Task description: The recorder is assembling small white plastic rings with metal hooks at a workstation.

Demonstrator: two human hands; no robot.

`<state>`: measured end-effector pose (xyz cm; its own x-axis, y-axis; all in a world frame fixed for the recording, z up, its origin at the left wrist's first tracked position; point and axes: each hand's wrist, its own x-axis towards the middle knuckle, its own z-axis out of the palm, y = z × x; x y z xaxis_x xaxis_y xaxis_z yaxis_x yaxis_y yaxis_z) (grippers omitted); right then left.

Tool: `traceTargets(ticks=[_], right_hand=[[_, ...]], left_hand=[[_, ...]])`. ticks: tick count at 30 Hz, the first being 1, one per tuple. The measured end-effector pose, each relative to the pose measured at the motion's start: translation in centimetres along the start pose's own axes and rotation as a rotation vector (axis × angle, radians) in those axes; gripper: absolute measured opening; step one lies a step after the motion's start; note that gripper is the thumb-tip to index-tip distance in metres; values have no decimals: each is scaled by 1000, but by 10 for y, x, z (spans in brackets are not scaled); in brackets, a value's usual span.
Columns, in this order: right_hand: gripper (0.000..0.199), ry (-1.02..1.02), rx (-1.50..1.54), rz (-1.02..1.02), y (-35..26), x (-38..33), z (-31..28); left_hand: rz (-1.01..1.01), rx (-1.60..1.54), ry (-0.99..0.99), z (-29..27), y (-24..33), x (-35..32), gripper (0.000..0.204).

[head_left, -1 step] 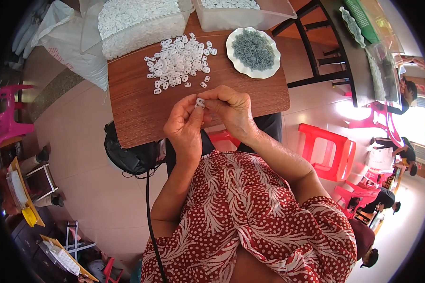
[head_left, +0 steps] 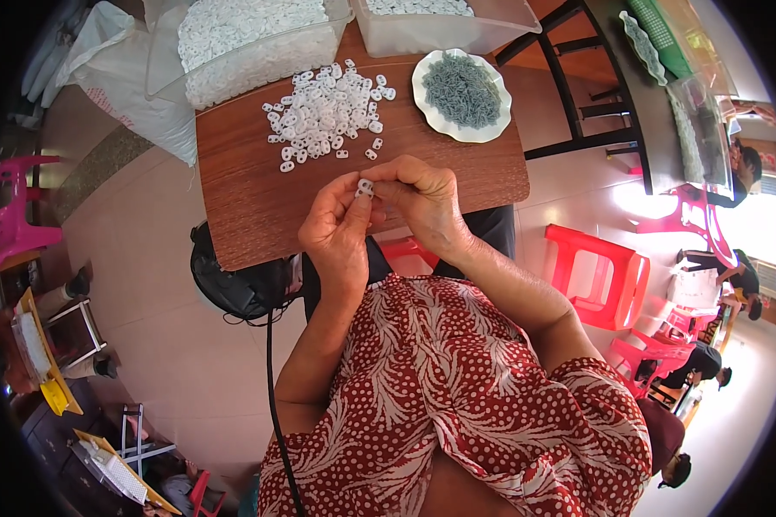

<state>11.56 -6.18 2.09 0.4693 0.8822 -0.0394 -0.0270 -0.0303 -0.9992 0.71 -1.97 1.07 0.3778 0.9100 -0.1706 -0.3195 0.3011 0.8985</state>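
Hands [head_left: 379, 211] before white-piece pile [head_left: 323, 112].

Bright, even daylight; a blown-out glare patch on the floor [head_left: 642, 202] at right. Shadows are soft. Fisheye bends edges toward the black rim; centre sharp.

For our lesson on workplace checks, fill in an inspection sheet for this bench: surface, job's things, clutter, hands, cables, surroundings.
Surface: brown wooden table, bare at the near edge.
Job's things: small white piece pinched between both hands; loose pile of white pieces; white plate of grey parts.
Clutter: two clear bins of white pieces at the far edge; white sack beside the table.
Hands: left hand and right hand both grip the piece.
Cables: black cable hanging near a black bag.
Surroundings: red stool, pink chair, tiled floor, other people at right.
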Motion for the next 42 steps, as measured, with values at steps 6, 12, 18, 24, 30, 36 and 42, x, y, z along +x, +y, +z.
traceTargets(ticks=[6,12,18,24,30,36,42], right_hand=[[15,-32,129,167,-8,3,-6],[22,-68,-146,-43,-1,-3,-6],[34,-54,-353,-284,-2,-7,-7],[34,6,-286,-261,-4,-8,-6],[33,7,-244,-237,-7,-11,-8],[34,2,-198,-264,-9,-14,-8],[33,20,-244,-309,-12,-17,-4]], left_hand=[[13,41,-83,-2,5,1,24],[-85,-57,-67,-4,11,3,23],[-133,-134,-24,0,20,4,22],[-99,-103,-55,4,24,-1,22],[-1,-52,-87,1,20,-2,23],[80,76,-96,2,21,-5,23],[331,340,-98,2,17,-7,22]])
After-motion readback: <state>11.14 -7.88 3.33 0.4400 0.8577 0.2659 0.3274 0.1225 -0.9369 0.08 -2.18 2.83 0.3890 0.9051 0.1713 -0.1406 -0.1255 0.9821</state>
